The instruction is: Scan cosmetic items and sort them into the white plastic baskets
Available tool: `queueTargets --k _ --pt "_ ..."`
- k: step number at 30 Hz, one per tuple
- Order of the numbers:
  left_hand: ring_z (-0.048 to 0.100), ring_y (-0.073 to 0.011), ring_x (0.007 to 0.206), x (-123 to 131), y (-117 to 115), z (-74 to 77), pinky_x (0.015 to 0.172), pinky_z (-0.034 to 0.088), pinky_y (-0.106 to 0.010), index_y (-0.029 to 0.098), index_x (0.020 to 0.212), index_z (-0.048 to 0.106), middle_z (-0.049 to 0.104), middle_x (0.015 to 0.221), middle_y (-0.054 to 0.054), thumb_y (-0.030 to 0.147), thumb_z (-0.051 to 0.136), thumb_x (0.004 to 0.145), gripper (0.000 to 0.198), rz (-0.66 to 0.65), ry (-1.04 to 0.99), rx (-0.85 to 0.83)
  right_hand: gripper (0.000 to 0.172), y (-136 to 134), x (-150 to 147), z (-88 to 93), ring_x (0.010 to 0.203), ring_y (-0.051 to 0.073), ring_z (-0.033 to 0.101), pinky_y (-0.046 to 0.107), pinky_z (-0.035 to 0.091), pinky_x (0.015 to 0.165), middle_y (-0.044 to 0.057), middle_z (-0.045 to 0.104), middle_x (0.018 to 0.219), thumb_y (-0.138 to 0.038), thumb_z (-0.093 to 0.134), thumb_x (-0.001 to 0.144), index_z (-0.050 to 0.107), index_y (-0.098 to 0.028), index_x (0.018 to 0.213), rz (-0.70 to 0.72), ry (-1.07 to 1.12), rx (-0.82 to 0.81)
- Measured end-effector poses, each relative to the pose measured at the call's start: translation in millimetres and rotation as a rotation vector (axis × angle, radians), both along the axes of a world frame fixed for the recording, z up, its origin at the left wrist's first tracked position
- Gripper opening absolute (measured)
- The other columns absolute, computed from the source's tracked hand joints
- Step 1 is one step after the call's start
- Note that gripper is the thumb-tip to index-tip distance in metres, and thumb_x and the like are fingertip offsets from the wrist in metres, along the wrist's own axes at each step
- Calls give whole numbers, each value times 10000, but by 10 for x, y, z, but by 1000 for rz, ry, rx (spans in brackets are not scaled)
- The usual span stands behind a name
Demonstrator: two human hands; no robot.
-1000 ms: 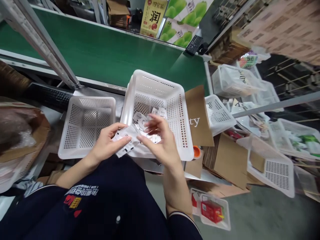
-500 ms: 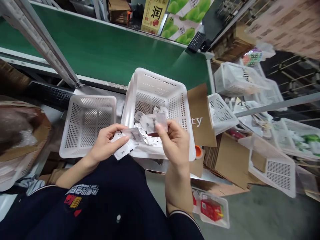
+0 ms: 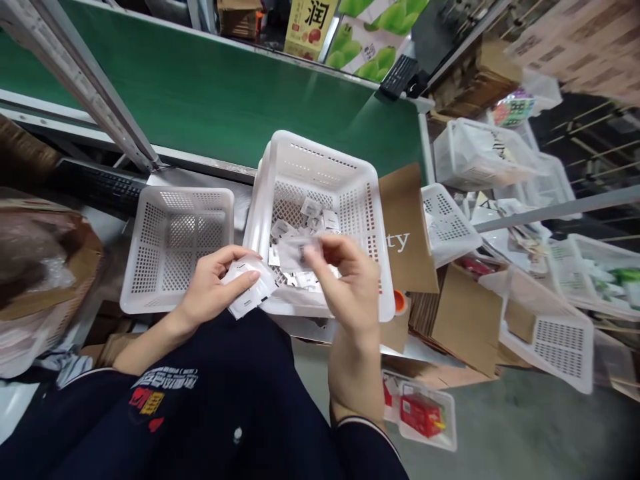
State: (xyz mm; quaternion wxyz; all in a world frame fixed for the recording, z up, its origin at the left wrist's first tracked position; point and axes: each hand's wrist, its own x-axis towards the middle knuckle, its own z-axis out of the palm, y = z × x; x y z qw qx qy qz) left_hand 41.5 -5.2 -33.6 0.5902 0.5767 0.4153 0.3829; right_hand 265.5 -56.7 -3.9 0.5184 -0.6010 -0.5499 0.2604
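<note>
My left hand (image 3: 215,283) is closed on a small stack of white sachets (image 3: 250,287), thumb on top, just off the front left corner of a white perforated basket (image 3: 320,155). Over the basket, my right hand (image 3: 345,273) pinches a flat translucent sachet (image 3: 291,255) between thumb and fingers; motion blurs its print. Beneath, several loose white sachets (image 3: 313,208) with dark print lie scattered on the basket's floor, partly hidden by my right hand. The basket appears stacked in another one.
At the left stands another white perforated basket (image 3: 131,267) with bare walls. A green conveyor belt (image 3: 225,93) runs behind. To the right are a brown cardboard piece (image 3: 407,220), folded cartons (image 3: 465,320) and several white baskets. A metal post (image 3: 95,87) slants at the left.
The translucent sachet in my right hand has shifted slightly left and down. The grey-printed sachet that lay over the left hand's stack no longer shows there. The view has moved slightly.
</note>
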Motion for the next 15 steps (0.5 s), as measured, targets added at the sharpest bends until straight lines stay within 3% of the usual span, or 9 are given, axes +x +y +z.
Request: queueTargets --k 2,4,7,10,15 --pt "656 -171 692 -6 2 13 656 520 -256 176 1018 820 752 847 -41 345 896 847 252 15 -3 -10 214 6 143 -32 906 214 719 401 625 833 43 735 999 -376 762 1000 708 -242 1158 -161 -112 3" --pt "627 -162 660 7 7 20 630 505 -252 171 978 792 729 813 -29 348 893 845 243 27 -18 -23 429 -25 182 -53 1076 259 706 461 610 950 86 719 1152 -426 798 970 657 -242 1332 -217 -213 -7" --pt "561 -137 606 45 13 7 584 470 -236 177 891 718 672 750 -1 355 895 840 256 44 -34 -27 646 -114 -16 -62 1088 251 703 436 620 927 104 684 1277 -453 854 934 553 -259 1472 17 -165 -73" --pt "515 -117 575 64 18 -30 558 447 -218 182 843 671 615 703 16 392 899 856 311 50 -80 -62 567 -155 -305 -73 896 181 687 356 613 799 61 693 1192 -347 834 951 560 -275 1443 245 -84 -119" --pt "594 -150 601 26 26 -97 544 486 -230 163 948 763 667 752 -42 608 894 811 484 -55 -387 -290 234 -82 -412 -63 902 157 687 287 598 760 23 712 1067 -276 751 1009 668 -264 1227 253 155 -83"
